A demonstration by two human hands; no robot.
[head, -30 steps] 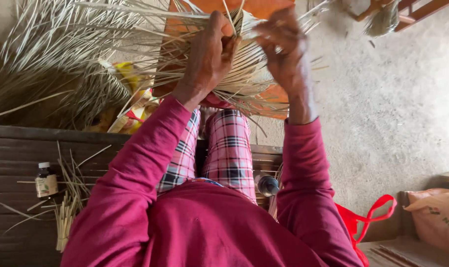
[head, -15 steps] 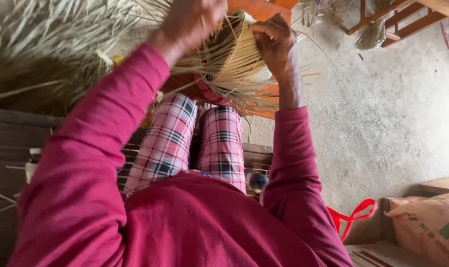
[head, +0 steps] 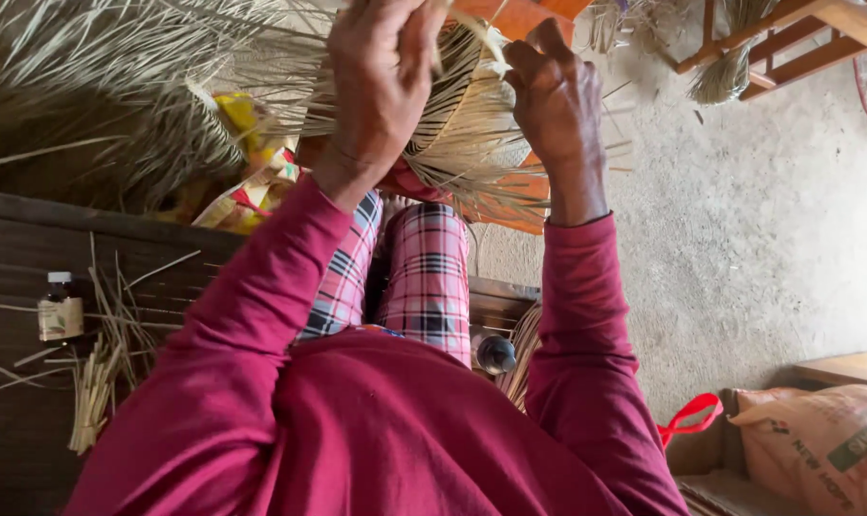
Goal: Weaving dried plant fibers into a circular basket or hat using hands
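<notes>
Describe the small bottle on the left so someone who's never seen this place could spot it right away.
Start at the dark slatted bench along the left edge. The bottle stands upright on it, beside loose pale strips. It is the only glass thing there: small, brown, with a white cap and a pale label.

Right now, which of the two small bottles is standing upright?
The small brown bottle with a white cap, standing on the dark slatted bench at the left beside loose straw strips. The other bottle, by the person's knee, appears tipped toward the camera.
</notes>
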